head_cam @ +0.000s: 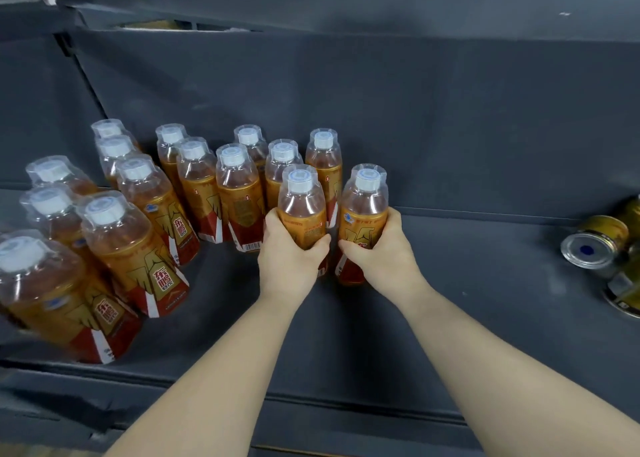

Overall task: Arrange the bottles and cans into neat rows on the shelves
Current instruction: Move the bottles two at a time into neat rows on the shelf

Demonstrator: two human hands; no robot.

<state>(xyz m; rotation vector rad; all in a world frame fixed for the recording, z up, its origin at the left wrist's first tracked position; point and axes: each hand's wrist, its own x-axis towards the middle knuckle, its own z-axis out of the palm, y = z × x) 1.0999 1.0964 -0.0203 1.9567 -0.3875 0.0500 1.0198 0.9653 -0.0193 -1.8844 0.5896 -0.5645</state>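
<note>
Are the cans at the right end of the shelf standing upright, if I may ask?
No, the cans lie tipped on their sides, one showing its round silver end.

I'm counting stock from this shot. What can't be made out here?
Head view throughout.
Cans: cut off by the right edge; their number is unclear.
Nearest bottle: blurred, cut by the left edge.
Left-held bottle, right-held bottle: labels partly covered by the left hand and right hand.
Back-row bottles: labels hidden by bottles in front.

Left hand [292,260]: bare
Right hand [379,254]: bare
Arms [221,370]: 2, bare as far as they show
</note>
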